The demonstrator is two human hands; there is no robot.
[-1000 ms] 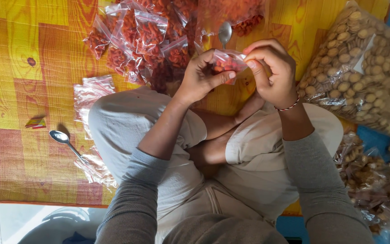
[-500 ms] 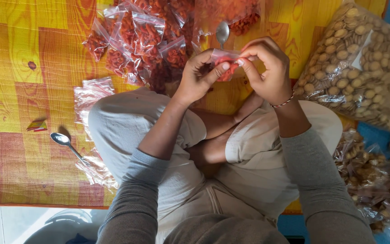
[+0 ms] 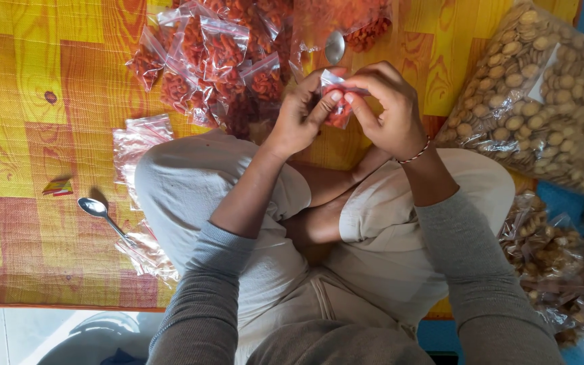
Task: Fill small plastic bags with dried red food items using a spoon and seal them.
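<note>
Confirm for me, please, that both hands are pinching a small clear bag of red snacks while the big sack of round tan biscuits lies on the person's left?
Not quite. The head view shows the left hand and right hand pinching the small clear bag of red snacks, but the big sack of round tan biscuits lies on the person's right, not left.

Pinched in the grip is a small clear packet [image 3: 338,108] of red snacks, with a heap of like packets [image 3: 217,61] just left, empty clear bags [image 3: 140,138] lower left, and big bags of tan biscuits [image 3: 542,101] right.
</note>
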